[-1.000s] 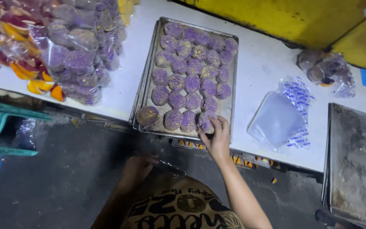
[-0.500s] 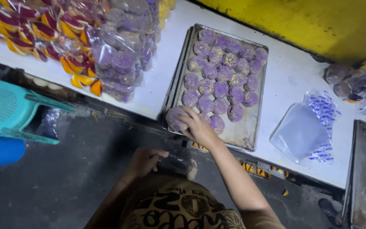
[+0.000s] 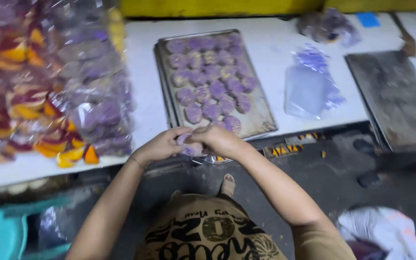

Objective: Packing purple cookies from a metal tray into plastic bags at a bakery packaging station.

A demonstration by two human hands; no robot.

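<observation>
Head view, steeply down, seemingly close

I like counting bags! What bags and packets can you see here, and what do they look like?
Bagged purple buns: heap of clear bags, table's left.
Orange and red packets: shiny pile, far left.
Empty clear bags: flat stack with blue print, right of the tray.
Small bag: purple buns inside, top right.
</observation>
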